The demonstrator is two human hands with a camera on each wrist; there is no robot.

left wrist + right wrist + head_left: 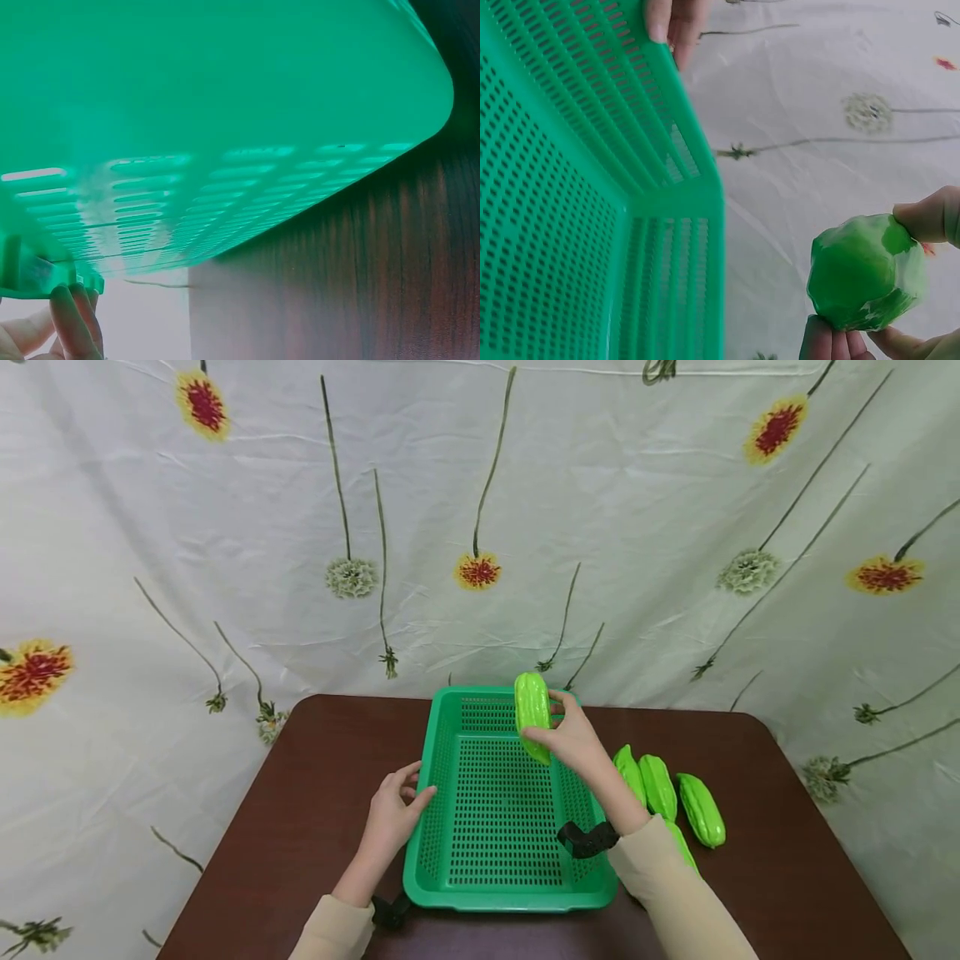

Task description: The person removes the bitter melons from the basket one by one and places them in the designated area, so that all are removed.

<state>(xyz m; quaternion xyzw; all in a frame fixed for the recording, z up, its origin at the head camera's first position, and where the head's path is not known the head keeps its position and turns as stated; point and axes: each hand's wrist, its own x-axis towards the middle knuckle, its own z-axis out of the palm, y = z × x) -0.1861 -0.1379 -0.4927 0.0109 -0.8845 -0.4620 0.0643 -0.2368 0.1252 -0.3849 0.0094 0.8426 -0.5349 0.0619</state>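
Observation:
My right hand [576, 742] holds a bright green, ribbed bitter melon [532, 703] upright above the far right part of a green plastic basket [510, 900]. Thumb and fingers pinch it from the side; in the right wrist view the melon [859, 274] shows end-on between them. At the basket's left side, my left hand [393, 810] grips the rim, thumb over the top and fingers outside. The left wrist view shows the slotted outer wall of the basket [225, 75] and fingers [75, 319] at its rim. Nothing lies on the basket's visible floor.
Several more bitter melons [702, 810] lie on the dark brown table [330, 777] right of the basket, some partly hidden by my right forearm. A flower-patterned white cloth [420, 527] hangs behind the table. Each wrist wears a black strap [588, 841].

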